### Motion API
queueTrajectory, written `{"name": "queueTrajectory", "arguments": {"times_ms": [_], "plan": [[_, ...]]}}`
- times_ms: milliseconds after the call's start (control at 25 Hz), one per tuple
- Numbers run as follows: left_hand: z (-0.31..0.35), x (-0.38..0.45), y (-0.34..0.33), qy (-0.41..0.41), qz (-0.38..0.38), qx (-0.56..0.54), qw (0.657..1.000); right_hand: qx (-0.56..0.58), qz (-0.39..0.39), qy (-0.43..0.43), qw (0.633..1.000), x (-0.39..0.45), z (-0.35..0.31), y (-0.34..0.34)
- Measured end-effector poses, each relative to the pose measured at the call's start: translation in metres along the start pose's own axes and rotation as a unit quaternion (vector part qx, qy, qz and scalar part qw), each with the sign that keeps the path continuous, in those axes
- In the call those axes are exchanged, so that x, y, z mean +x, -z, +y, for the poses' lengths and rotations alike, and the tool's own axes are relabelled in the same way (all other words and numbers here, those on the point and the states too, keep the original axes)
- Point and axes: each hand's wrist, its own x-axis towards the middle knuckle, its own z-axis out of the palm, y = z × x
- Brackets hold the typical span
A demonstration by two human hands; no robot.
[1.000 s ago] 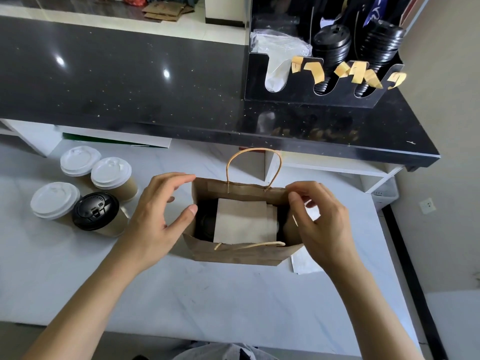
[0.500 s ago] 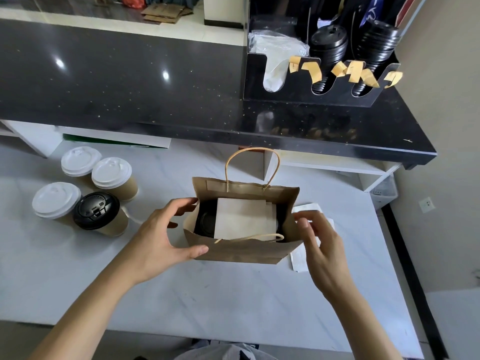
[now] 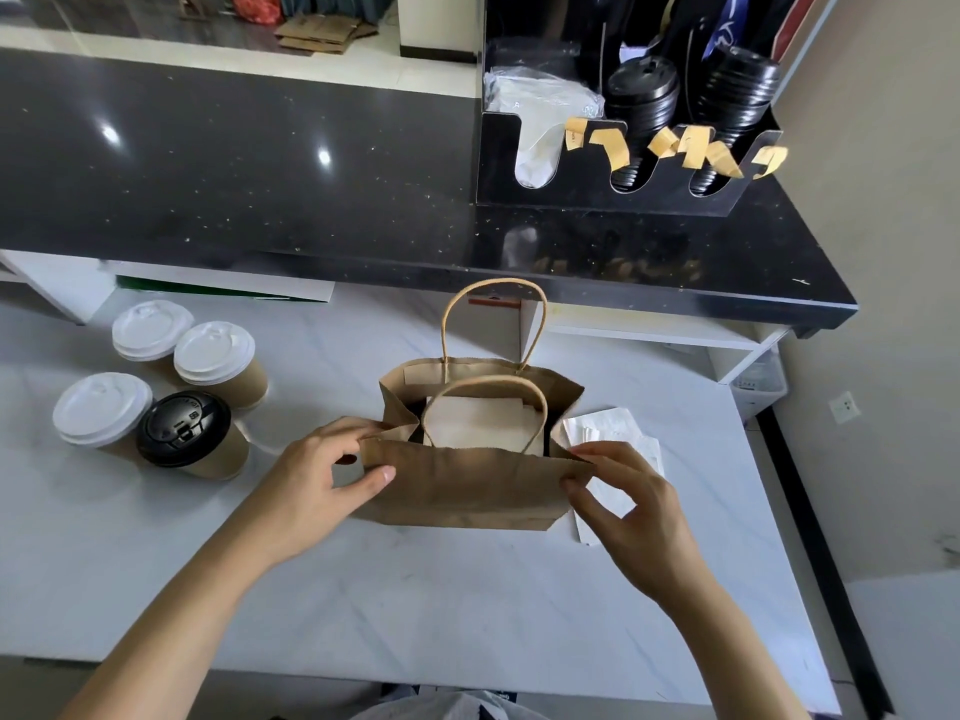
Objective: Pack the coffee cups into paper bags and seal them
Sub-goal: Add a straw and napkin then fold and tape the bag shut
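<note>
The left hand (image 3: 322,475) pinches the near left corner of the paper bag (image 3: 462,485) between thumb and fingers, and the right hand (image 3: 623,491) pinches the near right corner the same way. The bag stands upright mid-way across the white marble counter (image 3: 467,605), mouth up, its long axis running left to right, handles raised. Bare counter lies in front; four lidded cups (image 3: 171,387) stand well apart at left, white paper (image 3: 613,433) just beside its right, the black ledge (image 3: 260,200) behind

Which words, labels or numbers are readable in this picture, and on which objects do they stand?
None can be read.
Black plastic lid on the kraft paper cup: embossed marks, too small.
White paper sheet beside the brown paper bag: no print visible.
Blue item behind the black lid stacks: white lettering, cut off.
</note>
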Motion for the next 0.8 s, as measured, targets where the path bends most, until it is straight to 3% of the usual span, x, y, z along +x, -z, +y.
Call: {"name": "queueTrajectory", "arguments": {"times_ms": [320, 440, 720, 800], "plan": [[0.005, 0.013, 0.011, 0.006, -0.027, 0.015, 0.999, 0.004, -0.060, 0.027, 0.998, 0.013, 0.005, 0.004], [0.003, 0.018, 0.012, 0.000, -0.009, -0.006, 1.000, 0.009, -0.083, -0.007, 0.996, 0.016, 0.001, 0.006], [-0.005, 0.022, 0.005, 0.015, 0.043, -0.100, 0.994, 0.066, 0.000, -0.062, 0.996, 0.018, 0.001, 0.000], [-0.003, 0.022, 0.008, 0.014, 0.027, -0.093, 0.995, 0.084, 0.012, -0.073, 0.994, 0.020, 0.001, -0.003]]}}
